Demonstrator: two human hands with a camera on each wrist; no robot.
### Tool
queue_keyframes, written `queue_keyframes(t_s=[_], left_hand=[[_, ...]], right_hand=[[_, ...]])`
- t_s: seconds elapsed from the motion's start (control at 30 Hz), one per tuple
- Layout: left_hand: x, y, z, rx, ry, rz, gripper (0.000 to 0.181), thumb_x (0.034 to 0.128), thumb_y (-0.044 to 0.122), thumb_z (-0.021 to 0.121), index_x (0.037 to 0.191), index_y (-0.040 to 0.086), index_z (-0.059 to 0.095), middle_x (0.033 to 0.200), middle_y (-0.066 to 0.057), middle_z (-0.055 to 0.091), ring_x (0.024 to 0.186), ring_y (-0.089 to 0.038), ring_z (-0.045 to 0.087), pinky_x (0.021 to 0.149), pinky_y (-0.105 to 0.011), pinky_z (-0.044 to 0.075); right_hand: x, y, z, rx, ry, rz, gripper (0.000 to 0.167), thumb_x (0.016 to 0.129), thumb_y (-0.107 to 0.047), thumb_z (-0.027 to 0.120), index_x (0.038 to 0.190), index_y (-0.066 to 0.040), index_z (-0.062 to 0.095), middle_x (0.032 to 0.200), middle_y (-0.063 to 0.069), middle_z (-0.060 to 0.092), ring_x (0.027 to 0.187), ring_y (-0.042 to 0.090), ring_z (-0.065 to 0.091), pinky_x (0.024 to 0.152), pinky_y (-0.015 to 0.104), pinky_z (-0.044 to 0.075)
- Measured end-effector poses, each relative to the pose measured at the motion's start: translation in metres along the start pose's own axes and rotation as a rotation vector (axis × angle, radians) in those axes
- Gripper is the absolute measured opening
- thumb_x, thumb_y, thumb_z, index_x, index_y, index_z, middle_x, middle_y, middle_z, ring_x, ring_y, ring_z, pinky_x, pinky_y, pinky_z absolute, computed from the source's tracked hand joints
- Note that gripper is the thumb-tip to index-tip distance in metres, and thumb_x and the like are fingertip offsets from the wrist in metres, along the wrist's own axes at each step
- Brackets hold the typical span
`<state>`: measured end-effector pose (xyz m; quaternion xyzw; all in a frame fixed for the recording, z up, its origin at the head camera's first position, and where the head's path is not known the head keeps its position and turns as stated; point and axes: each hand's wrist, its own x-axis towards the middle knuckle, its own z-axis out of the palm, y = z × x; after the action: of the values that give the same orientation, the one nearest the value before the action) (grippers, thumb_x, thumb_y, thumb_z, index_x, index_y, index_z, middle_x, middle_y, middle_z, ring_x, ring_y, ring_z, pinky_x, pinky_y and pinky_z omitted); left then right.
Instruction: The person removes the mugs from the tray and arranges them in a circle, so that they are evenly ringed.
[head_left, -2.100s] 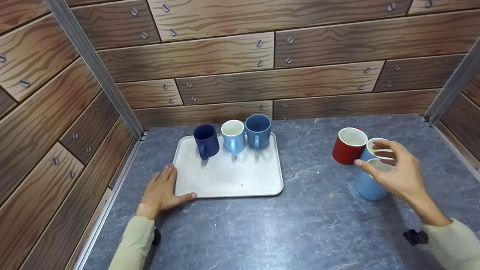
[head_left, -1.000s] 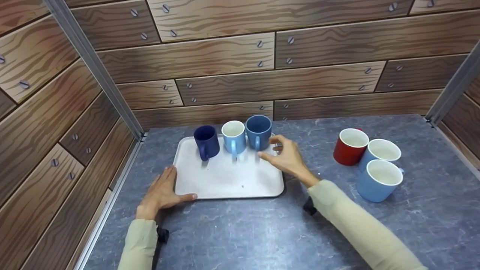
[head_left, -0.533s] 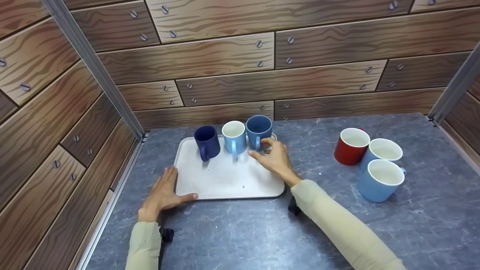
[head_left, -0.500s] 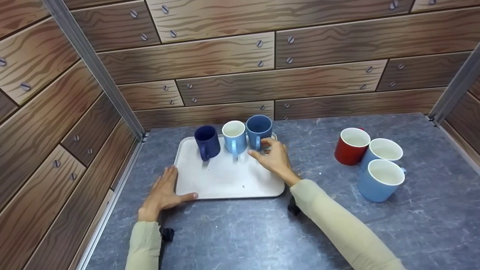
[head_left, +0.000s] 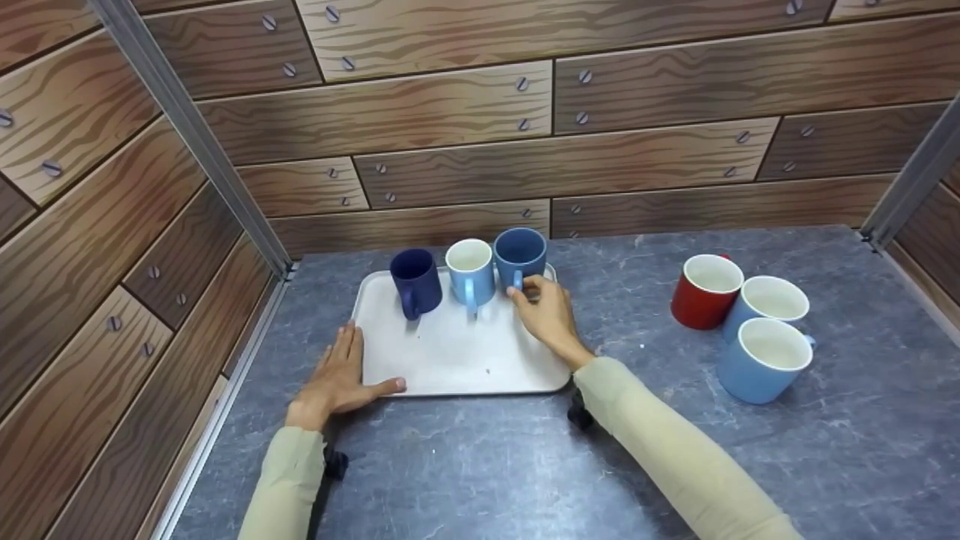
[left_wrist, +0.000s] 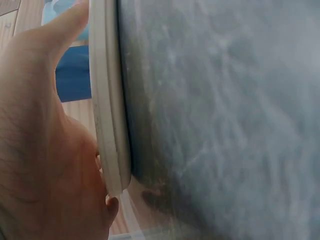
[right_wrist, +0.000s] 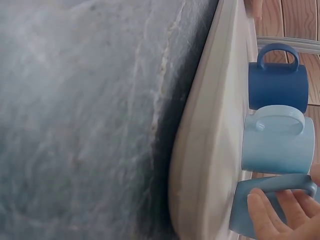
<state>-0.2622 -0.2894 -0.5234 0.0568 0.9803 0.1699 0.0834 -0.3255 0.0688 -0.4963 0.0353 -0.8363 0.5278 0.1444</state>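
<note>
My right hand (head_left: 547, 313) pinches the handle of a slate-blue mug (head_left: 523, 253) standing at the back right of a white tray (head_left: 457, 364). In the right wrist view, curled fingers (right_wrist: 260, 212) lie at that mug's handle and side. Beside it on the tray stand a light blue mug (head_left: 482, 283) and a navy mug (head_left: 424, 289), both upright with handles facing me. At the tray's front left corner rests my left hand (head_left: 334, 386), fingers straight along the left edge and thumb on the front rim. The left wrist view shows that hand against the tray's rim (left_wrist: 107, 110).
On the grey marbled table (head_left: 465, 480), to the right of the tray, a red mug (head_left: 696, 306) stands close to two light blue mugs, the front one (head_left: 752, 371) and the rear one (head_left: 737, 319). Wood-patterned walls (head_left: 450, 112) enclose the back and sides.
My right hand came left from the light blue mugs to the tray and now holds the slate-blue mug's handle. The left hand shifted slightly right at the tray's corner. The mugs stand as before.
</note>
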Motion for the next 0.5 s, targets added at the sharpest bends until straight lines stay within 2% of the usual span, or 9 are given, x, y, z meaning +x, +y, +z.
queue_keyframes(t_s=[0.27, 0.5], left_hand=[[0.003, 0.0011, 0.0005, 0.017, -0.032, -0.021, 0.148, 0.0779, 0.093, 0.062, 0.169, -0.005, 0.0, 0.178, -0.025, -0.007, 0.166, -0.044, -0.003, 0.135, -0.061, 0.006], [-0.0032, 0.0008, -0.0032, -0.012, -0.005, -0.02, 0.147, 0.0753, 0.086, 0.073, 0.168, -0.006, 0.006, 0.178, -0.026, 0.001, 0.166, -0.045, 0.003, 0.135, -0.06, 0.011]], right_hand=[[0.0036, 0.0001, -0.0015, -0.018, -0.024, 0.03, 0.027, 0.101, -0.019, 0.074, 0.113, 0.005, 0.076, 0.107, 0.022, 0.08, 0.101, 0.034, 0.077, 0.092, 0.047, 0.063], [0.0039, -0.0025, -0.0042, -0.04, -0.038, 0.073, 0.022, 0.102, -0.017, 0.071, 0.11, 0.002, 0.078, 0.102, 0.017, 0.081, 0.092, 0.028, 0.075, 0.079, 0.035, 0.06]])
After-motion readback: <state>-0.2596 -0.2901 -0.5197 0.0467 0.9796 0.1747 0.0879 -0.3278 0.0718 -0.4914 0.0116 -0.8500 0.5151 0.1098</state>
